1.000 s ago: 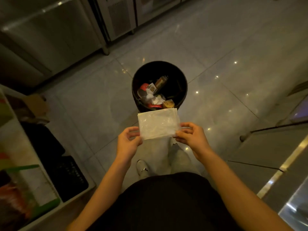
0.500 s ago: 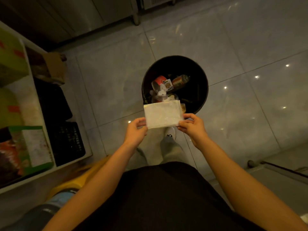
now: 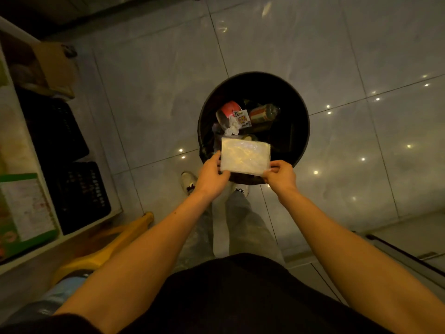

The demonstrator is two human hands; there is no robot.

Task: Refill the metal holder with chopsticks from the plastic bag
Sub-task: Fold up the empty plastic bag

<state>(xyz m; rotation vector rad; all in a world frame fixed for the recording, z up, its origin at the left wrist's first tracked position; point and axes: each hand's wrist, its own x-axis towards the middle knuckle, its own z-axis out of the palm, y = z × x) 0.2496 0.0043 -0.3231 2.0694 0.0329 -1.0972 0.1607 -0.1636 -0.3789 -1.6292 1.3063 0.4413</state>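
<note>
A flat, folded clear plastic bag (image 3: 245, 155) is held out in front of me over the near rim of a round black trash bin (image 3: 298, 112). My left hand (image 3: 212, 173) pinches the bag's lower left corner. My right hand (image 3: 280, 174) pinches its lower right corner. No chopsticks show inside the bag. The metal holder and loose chopsticks are not in view.
The bin holds trash: a red lid (image 3: 228, 109), a printed card (image 3: 242, 119), a bottle (image 3: 263, 113) and crumpled paper. A white shelf unit (image 3: 29, 150) with black crates (image 3: 72, 189) stands at left. A yellow stool (image 3: 106, 247) sits near my left leg. Tiled floor (image 3: 156, 92) surrounds the bin.
I have stepped closer to the bin, which now lies almost under my hands. The bag has moved from in front of the bin to over its near rim, still held by both hands.
</note>
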